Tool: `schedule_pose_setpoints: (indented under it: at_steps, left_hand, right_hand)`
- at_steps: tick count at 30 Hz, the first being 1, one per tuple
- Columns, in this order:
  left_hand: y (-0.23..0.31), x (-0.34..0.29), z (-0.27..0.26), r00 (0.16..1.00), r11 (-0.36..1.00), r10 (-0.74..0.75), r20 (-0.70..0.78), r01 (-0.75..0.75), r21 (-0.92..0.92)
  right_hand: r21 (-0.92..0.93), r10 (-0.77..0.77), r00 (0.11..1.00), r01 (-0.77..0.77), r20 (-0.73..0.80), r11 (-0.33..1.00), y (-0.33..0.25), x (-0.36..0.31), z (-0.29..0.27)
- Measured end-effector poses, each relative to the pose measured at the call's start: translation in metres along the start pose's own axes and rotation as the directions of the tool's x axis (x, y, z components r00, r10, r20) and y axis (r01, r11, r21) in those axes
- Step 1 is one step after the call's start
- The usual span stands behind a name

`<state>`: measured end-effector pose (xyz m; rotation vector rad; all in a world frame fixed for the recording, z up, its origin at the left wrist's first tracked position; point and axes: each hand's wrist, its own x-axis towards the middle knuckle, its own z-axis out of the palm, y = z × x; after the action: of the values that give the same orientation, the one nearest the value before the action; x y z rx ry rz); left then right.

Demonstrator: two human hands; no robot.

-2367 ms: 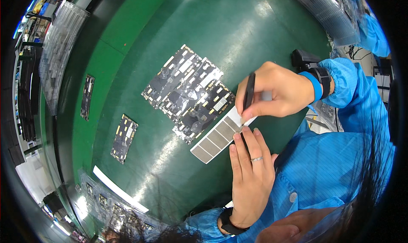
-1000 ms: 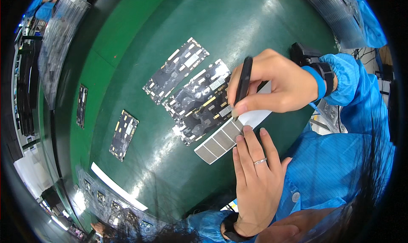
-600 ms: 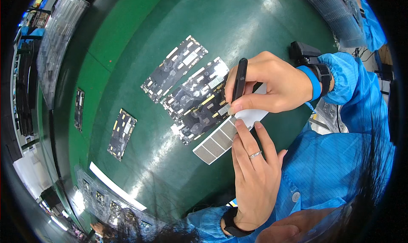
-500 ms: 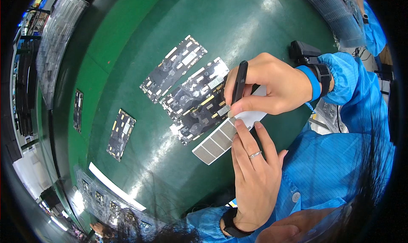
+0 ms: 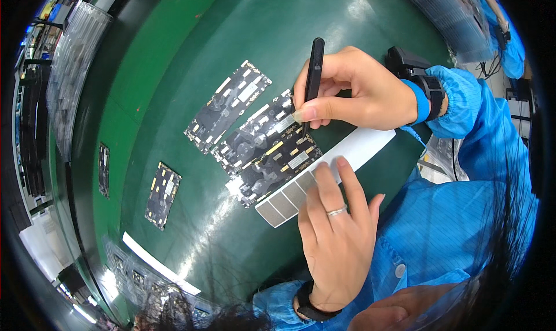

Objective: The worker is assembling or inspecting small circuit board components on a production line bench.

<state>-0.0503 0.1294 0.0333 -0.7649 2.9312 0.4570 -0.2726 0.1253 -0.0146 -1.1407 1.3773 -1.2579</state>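
My right hand (image 5: 362, 90) pinches a pair of slim black tweezers (image 5: 314, 70), held upright with the tip pointing down at the nearest dark circuit board (image 5: 281, 172). Two more long boards lie alongside it: a middle board (image 5: 255, 134) and a far board (image 5: 229, 105). A white backing strip (image 5: 362, 151) bearing grey rectangular stickers (image 5: 277, 206) lies along the near board's edge. My left hand (image 5: 339, 238), wearing a ring, rests over the strip with its fingers spread. The fingertips are slightly blurred. Whether the tweezers hold anything cannot be made out.
Two smaller boards, one on the dark green mat (image 5: 163, 195) and one farther left (image 5: 103, 170), lie apart. A white strip (image 5: 156, 261) sits beside clear trays (image 5: 130, 273). Stacked clear trays (image 5: 446, 18) stand at the upper right, near a black device (image 5: 405, 61). Another person's blue sleeve (image 5: 509, 47) shows there.
My right hand and the tweezers have moved up and left, off the sticker strip and over the boards. My left hand has shifted slightly left, and more of the white backing shows.
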Motion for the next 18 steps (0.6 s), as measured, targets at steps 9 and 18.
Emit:
schedule_pose_setpoints:
  at_steps: [9,18]
  left_hand:
    - [-0.005,0.0106,0.005,0.998,1.0,0.006,-0.065,-0.004,0.03]
    - [-0.0043,0.0107,0.0046,0.998,0.998,0.007,-0.062,-0.004,0.059]
  right_hand:
    - [-0.155,-0.062,0.998,0.062,0.005,0.986,0.0019,0.0007,-0.0007]
    - [0.059,-0.028,0.997,0.032,-0.07,0.998,0.0008,0.0004,0.0052]
